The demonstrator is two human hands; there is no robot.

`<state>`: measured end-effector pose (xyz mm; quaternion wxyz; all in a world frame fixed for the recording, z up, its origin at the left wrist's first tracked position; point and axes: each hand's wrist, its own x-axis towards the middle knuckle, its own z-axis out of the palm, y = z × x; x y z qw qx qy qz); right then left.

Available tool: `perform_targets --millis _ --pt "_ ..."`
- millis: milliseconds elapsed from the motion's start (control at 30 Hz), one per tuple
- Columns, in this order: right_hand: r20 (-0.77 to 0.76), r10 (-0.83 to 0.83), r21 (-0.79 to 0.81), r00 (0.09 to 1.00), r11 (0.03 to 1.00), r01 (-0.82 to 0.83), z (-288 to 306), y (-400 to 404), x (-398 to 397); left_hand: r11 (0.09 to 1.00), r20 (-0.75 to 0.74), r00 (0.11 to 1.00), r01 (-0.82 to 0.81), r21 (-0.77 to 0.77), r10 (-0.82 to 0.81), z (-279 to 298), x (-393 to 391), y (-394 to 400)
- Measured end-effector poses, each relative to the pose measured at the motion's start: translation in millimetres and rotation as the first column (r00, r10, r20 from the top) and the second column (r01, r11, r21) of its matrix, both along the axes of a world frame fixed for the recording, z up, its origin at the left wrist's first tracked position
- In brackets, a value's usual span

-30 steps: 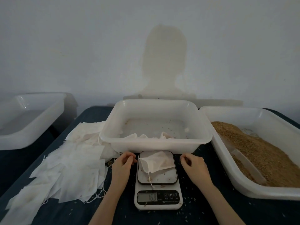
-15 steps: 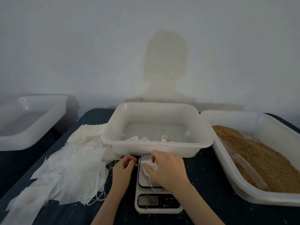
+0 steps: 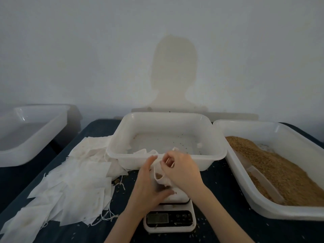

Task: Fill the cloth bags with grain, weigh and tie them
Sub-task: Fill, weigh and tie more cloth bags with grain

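**One bag on the scale, many still empty**

At right of the frame, the grain tray (image 3: 273,172) is still quite full. At lower left, a big pile of flat empty bags (image 3: 70,183) waits on the tabletop (image 3: 219,230). In the centre, over the scale (image 3: 169,220), my right hand (image 3: 180,170) pinches the mouth of a cloth bag (image 3: 162,179) with little grain inside. My left hand (image 3: 149,188), fingers rather straight, supports it. Tying is not done, I think.

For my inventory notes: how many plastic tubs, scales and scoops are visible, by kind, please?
White plastic tubs: 3 (left, middle, right)
Digital scale: 1
Scoop in the grain: 1
Total: 5
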<state>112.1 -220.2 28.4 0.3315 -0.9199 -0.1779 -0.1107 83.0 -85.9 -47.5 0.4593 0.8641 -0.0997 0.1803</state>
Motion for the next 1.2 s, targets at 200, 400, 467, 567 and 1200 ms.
perform_targets --millis 200,400,467,567,1200 --pt "-0.028 0.049 0.145 0.998 0.988 -0.045 33 -17 -7 0.988 0.047 0.996 -0.070 -0.140 0.077 36 8 -34" --pt "-0.049 0.071 0.260 0.996 0.964 -0.055 51 -61 -8 0.976 -0.200 0.970 0.095 -0.194 -0.135 52 25 -50" --pt "-0.099 0.081 0.321 0.992 0.946 -0.045 53 -79 -7 0.976 -0.139 0.970 0.184 -0.116 -0.199 53 20 -57" --pt "-0.142 0.026 0.266 0.989 0.964 0.013 51 -112 -3 0.961 -0.149 0.952 0.253 -0.109 -0.268 55 19 -68" --pt "-0.022 -0.594 -0.733 0.804 0.556 0.391 30 -266 18 0.938 -0.267 0.899 0.331 -0.100 -0.346 48 32 -98"
